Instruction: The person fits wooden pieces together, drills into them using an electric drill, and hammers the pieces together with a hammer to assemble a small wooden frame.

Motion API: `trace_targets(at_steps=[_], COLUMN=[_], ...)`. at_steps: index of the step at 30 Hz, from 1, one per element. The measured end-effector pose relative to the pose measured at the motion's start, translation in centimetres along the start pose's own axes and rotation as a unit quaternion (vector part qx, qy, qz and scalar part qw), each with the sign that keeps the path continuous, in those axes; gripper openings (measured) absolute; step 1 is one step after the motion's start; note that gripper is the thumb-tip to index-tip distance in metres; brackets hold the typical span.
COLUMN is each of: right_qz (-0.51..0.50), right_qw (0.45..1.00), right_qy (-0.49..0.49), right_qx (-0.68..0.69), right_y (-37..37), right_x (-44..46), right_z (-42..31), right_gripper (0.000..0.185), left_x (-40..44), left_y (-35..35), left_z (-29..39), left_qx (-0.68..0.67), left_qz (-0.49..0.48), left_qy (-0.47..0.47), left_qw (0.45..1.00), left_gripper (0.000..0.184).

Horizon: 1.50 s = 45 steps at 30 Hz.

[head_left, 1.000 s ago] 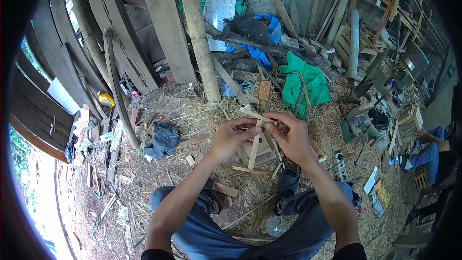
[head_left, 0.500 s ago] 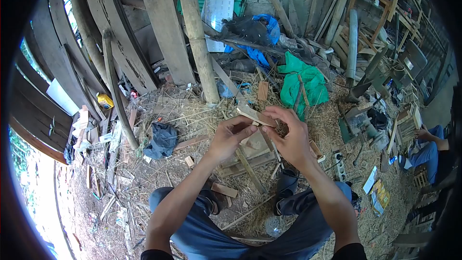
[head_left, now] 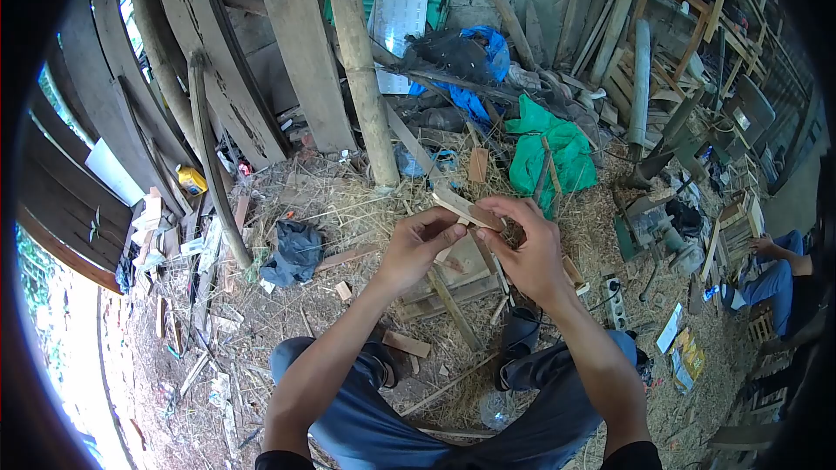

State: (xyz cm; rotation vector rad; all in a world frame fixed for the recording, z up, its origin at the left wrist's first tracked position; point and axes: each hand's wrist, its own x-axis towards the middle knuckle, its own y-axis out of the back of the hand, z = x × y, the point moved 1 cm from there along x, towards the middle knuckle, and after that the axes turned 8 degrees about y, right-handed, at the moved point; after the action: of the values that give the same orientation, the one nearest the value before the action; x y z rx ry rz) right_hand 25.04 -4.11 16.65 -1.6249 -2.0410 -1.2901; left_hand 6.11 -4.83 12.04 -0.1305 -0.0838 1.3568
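Observation:
Between both hands, above the straw-covered ground, is a small flat piece of wood with a pale edge. My left hand is closed, thumb and fingers pinching a small pale wooden bit at the underside of that piece. My right hand grips the right end of the flat piece between thumb and fingers. How the two bits of wood join is partly hidden by the fingers. Below the hands, a wooden block or low stand sits on the ground between my feet, with a wooden stick slanting across it.
Wood scraps and straw litter the ground. A black plastic bag lies left, a green sheet ahead. A power strip is by my right knee. A bamboo post stands in front; another person sits at far right.
The view has shifted very slightly. Both hands keep the same hold on the wood, with hardly any movement.

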Motion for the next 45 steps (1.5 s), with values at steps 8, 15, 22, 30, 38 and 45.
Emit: trace_targets(at_steps=[8,15,22,30,38,45], right_qz=[-0.010,-0.005,-0.010,-0.015,-0.021,-0.013], right_qw=[1.000,0.999,1.000,0.999,0.998,1.000], right_qy=[0.022,0.037,0.024,0.038,0.039,0.023], right_qx=[-0.008,-0.005,0.004,-0.018,-0.033,-0.011], right_y=[0.08,-0.20,-0.23,0.11,0.04,-0.44], right_x=[0.23,0.09,0.07,0.27,-0.07,-0.07], right_z=[-0.34,-0.15,-0.29,-0.21,0.20,0.36], right_gripper=[0.030,0.029,0.026,0.027,0.028,0.029], left_x=[-0.01,-0.22,-0.36,-0.05,-0.20,0.23], left_y=[-0.01,-0.26,-0.46,-0.11,-0.37,-0.21], left_z=[0.29,0.48,0.64,0.10,0.61,0.05], left_qx=[0.020,0.044,0.064,0.028,0.038,-0.008], left_qz=[0.014,0.052,0.071,0.044,0.047,0.051], left_qy=[0.003,-0.011,-0.018,-0.030,-0.010,0.011], left_qw=[1.000,0.998,0.995,0.998,0.998,0.999], left_gripper=[0.022,0.021,0.020,0.020,0.021,0.023])
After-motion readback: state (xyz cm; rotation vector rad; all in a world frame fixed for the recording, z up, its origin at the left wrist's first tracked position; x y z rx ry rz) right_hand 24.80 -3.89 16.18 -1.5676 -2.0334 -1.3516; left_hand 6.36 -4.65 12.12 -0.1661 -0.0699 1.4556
